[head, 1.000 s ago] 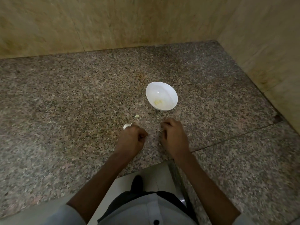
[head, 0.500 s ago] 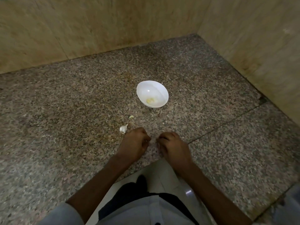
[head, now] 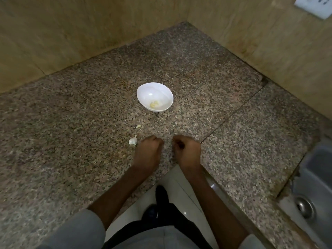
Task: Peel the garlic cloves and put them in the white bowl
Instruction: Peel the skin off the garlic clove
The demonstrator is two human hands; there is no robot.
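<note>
Likely your left hand (head: 149,150) and right hand (head: 186,150) curl together as if peeling, though whether they grip anything is hidden; garlic (head: 133,140) lies just beside your left; white bowl (head: 154,90) waits ahead.

We are in a kitchen, standing at a corner where a speckled granite desk (head: 71,123) meets beige, stone-look walls (head: 71,33). To our right a steel sink (head: 316,177) with its round drain (head: 303,206) is set into the desk, and a white wall socket (head: 313,4) sits high on the right wall. On the desk a white bowl (head: 152,91) holds a few bits of peeled garlic (head: 154,104), a garlic clove (head: 133,140) in its white skin lies nearer to us, and pale floor tiles (head: 179,184) show below the desk's edge.
</note>
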